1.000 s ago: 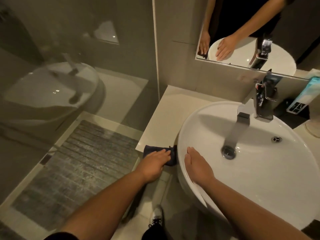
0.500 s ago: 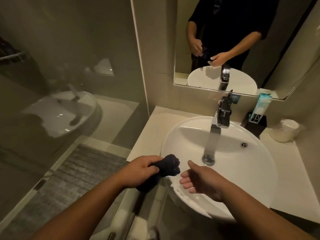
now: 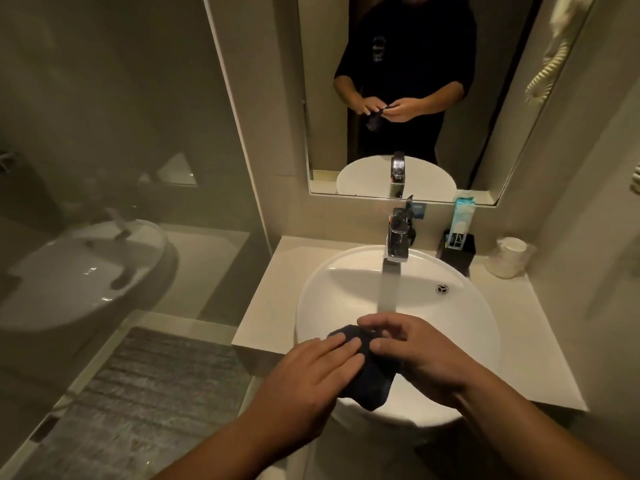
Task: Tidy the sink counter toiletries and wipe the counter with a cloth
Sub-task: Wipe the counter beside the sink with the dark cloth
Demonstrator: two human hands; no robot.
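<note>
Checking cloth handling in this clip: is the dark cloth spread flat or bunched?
Bunched. The dark cloth is gathered between the left hand and right hand above the sink, one end hanging down.

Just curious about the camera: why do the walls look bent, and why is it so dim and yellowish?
Head view: wide-angle lens bows the mirror frame; warm, low light; the glossy white round basin shines, while the dark blue cloth held by both hands loses detail.

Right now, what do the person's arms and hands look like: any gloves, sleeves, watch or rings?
Both hands are bare: the left hand and right hand show no gloves, rings or watch. The forearms are uncovered to the frame's edge. The mirror shows a dark short-sleeved T-shirt with a small pale chest marking, too blurred to read.
</note>
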